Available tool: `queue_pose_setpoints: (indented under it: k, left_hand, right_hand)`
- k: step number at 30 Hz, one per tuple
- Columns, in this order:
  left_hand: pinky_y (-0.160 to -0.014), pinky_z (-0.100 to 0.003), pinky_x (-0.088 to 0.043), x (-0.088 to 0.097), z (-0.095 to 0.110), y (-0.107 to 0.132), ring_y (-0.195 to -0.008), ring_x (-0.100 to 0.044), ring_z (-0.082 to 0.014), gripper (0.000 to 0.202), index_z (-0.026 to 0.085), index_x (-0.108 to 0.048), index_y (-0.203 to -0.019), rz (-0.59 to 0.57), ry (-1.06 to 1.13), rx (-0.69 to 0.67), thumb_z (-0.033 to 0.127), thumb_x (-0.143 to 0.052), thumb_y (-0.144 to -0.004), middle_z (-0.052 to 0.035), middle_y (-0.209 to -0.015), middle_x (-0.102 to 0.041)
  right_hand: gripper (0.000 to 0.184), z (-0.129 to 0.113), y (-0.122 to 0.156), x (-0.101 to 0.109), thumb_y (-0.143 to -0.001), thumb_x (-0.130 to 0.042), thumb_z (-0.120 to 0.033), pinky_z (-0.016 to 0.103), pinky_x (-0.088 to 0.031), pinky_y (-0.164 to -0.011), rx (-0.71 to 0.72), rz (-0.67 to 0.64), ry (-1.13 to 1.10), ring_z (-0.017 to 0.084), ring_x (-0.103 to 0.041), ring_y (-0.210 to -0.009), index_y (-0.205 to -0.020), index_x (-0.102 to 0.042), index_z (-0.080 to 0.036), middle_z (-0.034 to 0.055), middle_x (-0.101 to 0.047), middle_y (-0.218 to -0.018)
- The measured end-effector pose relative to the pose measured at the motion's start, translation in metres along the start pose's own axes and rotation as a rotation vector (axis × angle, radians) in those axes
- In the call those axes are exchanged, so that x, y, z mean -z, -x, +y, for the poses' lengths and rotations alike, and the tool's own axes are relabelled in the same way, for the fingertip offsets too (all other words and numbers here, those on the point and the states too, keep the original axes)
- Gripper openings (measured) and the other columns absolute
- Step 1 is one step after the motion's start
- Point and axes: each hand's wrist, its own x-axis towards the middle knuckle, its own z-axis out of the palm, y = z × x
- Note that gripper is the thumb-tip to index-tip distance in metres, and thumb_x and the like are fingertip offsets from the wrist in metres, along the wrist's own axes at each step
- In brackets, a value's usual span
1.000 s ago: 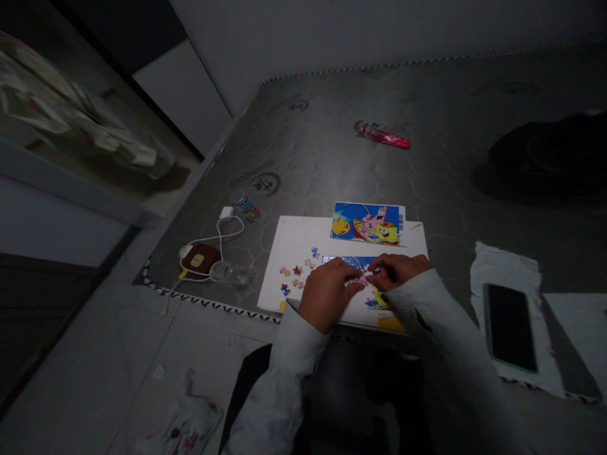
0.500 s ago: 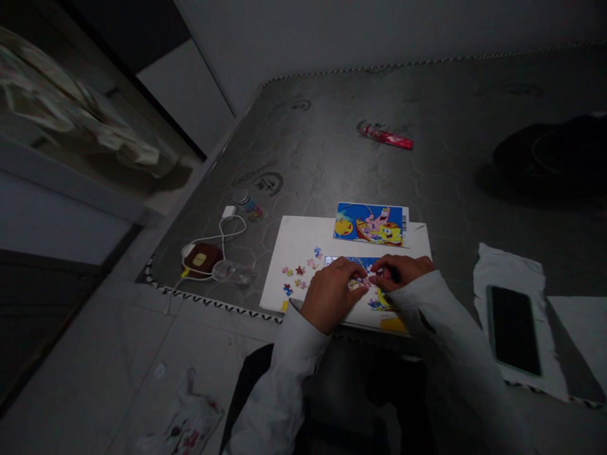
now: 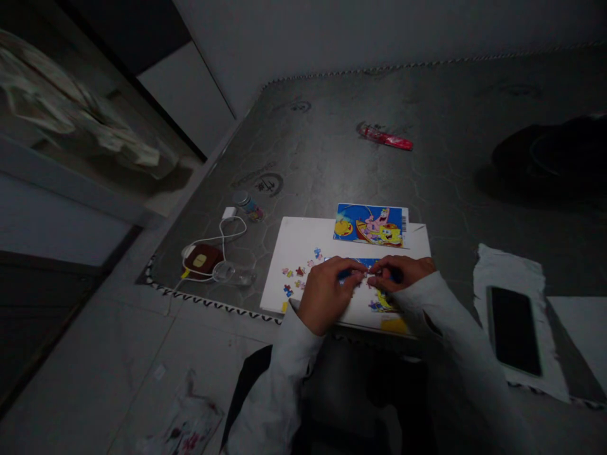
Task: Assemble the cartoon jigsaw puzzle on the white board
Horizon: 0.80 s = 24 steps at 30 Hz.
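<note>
A partly assembled cartoon jigsaw puzzle [image 3: 385, 302] lies on a white board [image 3: 277, 278], much of it covered by my hands. My left hand [image 3: 327, 292] is closed in a pinch at the upper middle of the puzzle, thumb and forefinger on a small puzzle piece. From the other side my right hand [image 3: 403, 273] meets it, its fingers pinched at the same spot; the fingertips almost touch. Loose puzzle pieces [image 3: 300, 272] are scattered on the board to the left. Above the hands lies a picture card [image 3: 370, 225] with the same cartoon scene.
Left of the board are a small patterned bottle [image 3: 249, 207], a brown box [image 3: 202, 260] with a white cable and a clear plastic container [image 3: 234, 274]. Farther back lies a red packet [image 3: 386, 137]. A phone [image 3: 515, 330] rests on white paper at right, below a dark object [image 3: 552, 155].
My left hand has tilted and its thumb has moved up toward the forefinger, bringing its fingertips closer to the right ones. The right hand has barely shifted.
</note>
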Motion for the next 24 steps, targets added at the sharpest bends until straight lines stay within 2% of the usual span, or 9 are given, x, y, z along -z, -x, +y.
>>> queue_pose_setpoints:
  k: [6,9,13,16,19,22,24]
  left_hand:
    - [-0.087,-0.031,-0.065,-0.002,0.004,0.001,-0.083,-0.084,-0.0182,0.014,0.023,-0.084,-0.091,0.089,0.132,0.140,0.018,-0.097,-0.089,0.0017,-0.089,-0.089]
    - [-0.083,-0.030,-0.064,-0.005,0.004,0.001,-0.078,-0.084,-0.0183,0.020,0.022,-0.082,-0.083,0.090,0.094,0.179,0.024,-0.101,-0.087,0.0019,-0.083,-0.088]
    - [-0.076,-0.030,-0.062,-0.010,0.004,0.001,-0.077,-0.084,-0.0195,0.022,0.022,-0.080,-0.081,0.080,0.081,0.221,0.028,-0.100,-0.089,0.0013,-0.080,-0.087]
    - [-0.081,-0.030,-0.061,-0.008,0.003,0.001,-0.083,-0.084,-0.0197,0.020,0.022,-0.081,-0.085,0.038,0.032,0.193,0.027,-0.101,-0.088,0.0010,-0.085,-0.087]
    - [-0.089,-0.032,-0.061,-0.002,0.000,0.000,-0.093,-0.084,-0.0213,0.024,0.024,-0.084,-0.096,0.000,-0.111,0.111,0.024,-0.104,-0.083,0.0000,-0.095,-0.088]
    - [-0.096,-0.036,-0.062,0.002,-0.004,-0.001,-0.105,-0.082,-0.0243,0.025,0.025,-0.087,-0.107,-0.022,-0.267,0.069,0.023,-0.102,-0.086,-0.0035,-0.109,-0.087]
    - [-0.099,-0.038,-0.062,0.002,-0.005,-0.002,-0.111,-0.082,-0.0265,0.023,0.026,-0.088,-0.111,-0.059,-0.333,0.077,0.023,-0.098,-0.091,-0.0052,-0.115,-0.087]
  right_hand:
    - [0.029,0.001,0.003,0.006,-0.093,-0.077,-0.055,0.033,-0.047,-0.066,0.164,0.036,-0.169,0.019,-0.070,-0.066,-0.096,-0.092,-0.030,0.0047,-0.086,-0.088]
    - [0.036,0.001,0.003,0.009,-0.096,-0.072,-0.058,0.032,-0.049,-0.064,0.187,0.013,-0.257,0.019,-0.070,-0.067,-0.098,-0.092,-0.028,0.0062,-0.085,-0.087]
    - [0.042,0.004,0.003,0.007,-0.094,-0.075,-0.065,0.031,-0.047,-0.061,0.228,-0.016,-0.326,0.017,-0.064,-0.063,-0.103,-0.092,-0.028,0.0049,-0.084,-0.086]
    - [0.039,0.009,0.002,0.002,-0.094,-0.075,-0.065,0.033,-0.048,-0.064,0.195,0.007,-0.281,0.018,-0.066,-0.065,-0.099,-0.092,-0.029,0.0042,-0.084,-0.087]
    - [0.034,0.012,0.001,-0.001,-0.093,-0.079,-0.063,0.038,-0.050,-0.076,0.101,0.051,-0.145,0.023,-0.074,-0.076,-0.091,-0.090,-0.031,0.0038,-0.085,-0.090]
    - [0.028,0.008,0.001,-0.003,-0.092,-0.084,-0.058,0.045,-0.047,-0.087,0.029,0.012,-0.002,0.028,-0.080,-0.089,-0.086,-0.088,-0.032,0.0032,-0.086,-0.092]
    - [0.023,0.004,0.001,-0.003,-0.091,-0.085,-0.054,0.046,-0.044,-0.088,0.000,-0.027,0.067,0.029,-0.079,-0.088,-0.083,-0.088,-0.032,0.0023,-0.085,-0.088]
